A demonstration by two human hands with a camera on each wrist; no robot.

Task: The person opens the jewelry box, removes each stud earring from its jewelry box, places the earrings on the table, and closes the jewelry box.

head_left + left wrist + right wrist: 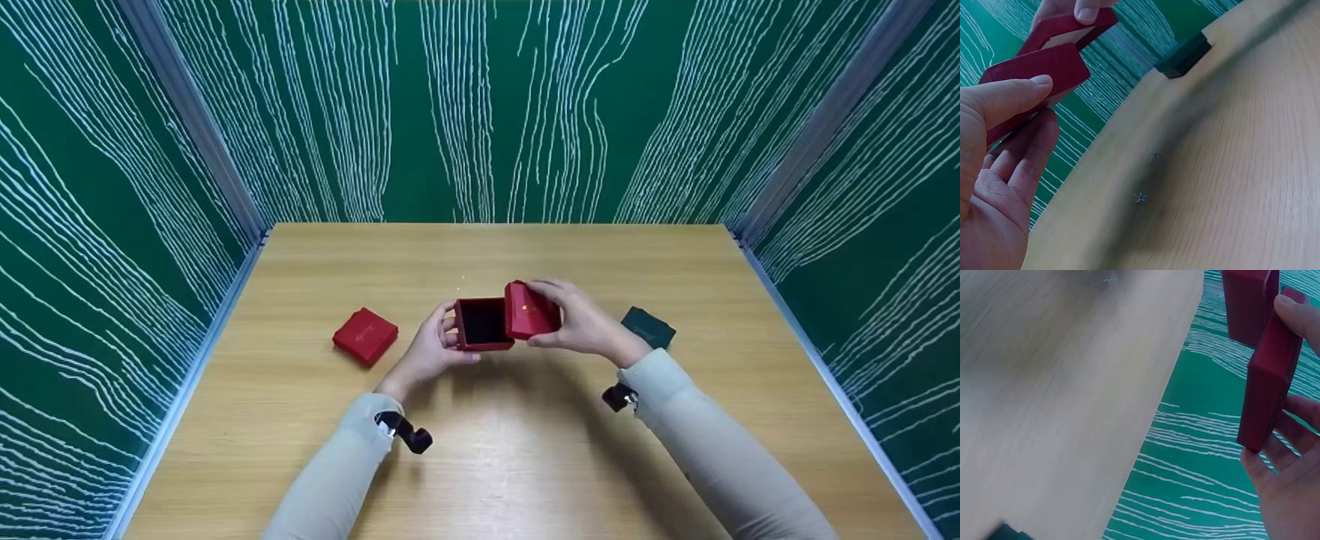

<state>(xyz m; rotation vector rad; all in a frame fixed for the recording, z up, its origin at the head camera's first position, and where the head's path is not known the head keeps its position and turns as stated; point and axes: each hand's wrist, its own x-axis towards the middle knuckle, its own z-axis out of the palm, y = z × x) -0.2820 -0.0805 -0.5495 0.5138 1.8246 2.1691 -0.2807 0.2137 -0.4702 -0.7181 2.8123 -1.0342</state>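
Observation:
My left hand grips a small red jewellery box base from its left side, with fingers behind and thumb in front in the left wrist view. The base is tipped so its black lining faces the head camera. My right hand holds the red lid, which bears a small gold mark, between thumb and fingers. Lid and base are apart as a pair, with the lid's left edge overlapping the base's right edge in the head view. Both parts are held up above the wooden table.
A second red box sits on the table to the left, closed. Partly behind my right wrist lies a dark green box. Small star-shaped bits lie on the tabletop. Green walls with white lines enclose the back and sides.

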